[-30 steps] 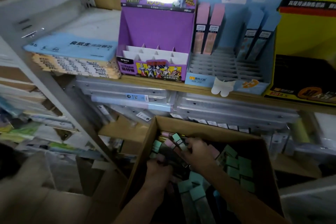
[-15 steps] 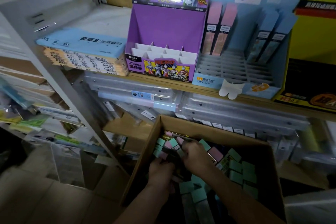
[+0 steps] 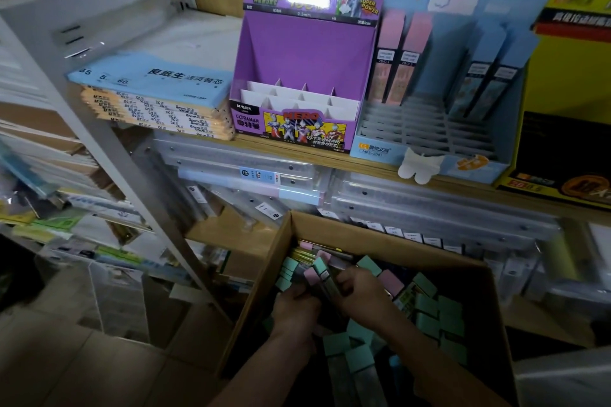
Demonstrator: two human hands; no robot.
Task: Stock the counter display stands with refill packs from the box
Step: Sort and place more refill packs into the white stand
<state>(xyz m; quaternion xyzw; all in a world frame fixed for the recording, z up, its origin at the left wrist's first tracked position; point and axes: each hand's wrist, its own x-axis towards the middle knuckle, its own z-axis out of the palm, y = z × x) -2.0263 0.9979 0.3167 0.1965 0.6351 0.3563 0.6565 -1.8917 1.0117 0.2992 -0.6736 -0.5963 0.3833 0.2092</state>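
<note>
At the upper left of the frame a stack of loose-leaf paper packs [image 3: 148, 99] lies on the wooden shelf [image 3: 363, 163], just beside the purple display stand [image 3: 307, 53] with its white dividers. Right of that stands the blue display stand [image 3: 429, 132], with two pink packs [image 3: 401, 56] and two blue packs [image 3: 479, 86] upright at its back. A yellow-and-black stand [image 3: 568, 142] sits at the right edge. Lower centre, the cardboard box [image 3: 261, 301] holds the refill packs [image 3: 433, 311], which have green and pink caps. The left hand [image 3: 296, 307] and right hand [image 3: 360, 291] meet inside it, fingers of both curled round a few of these packs, caps sticking up between them.
</note>
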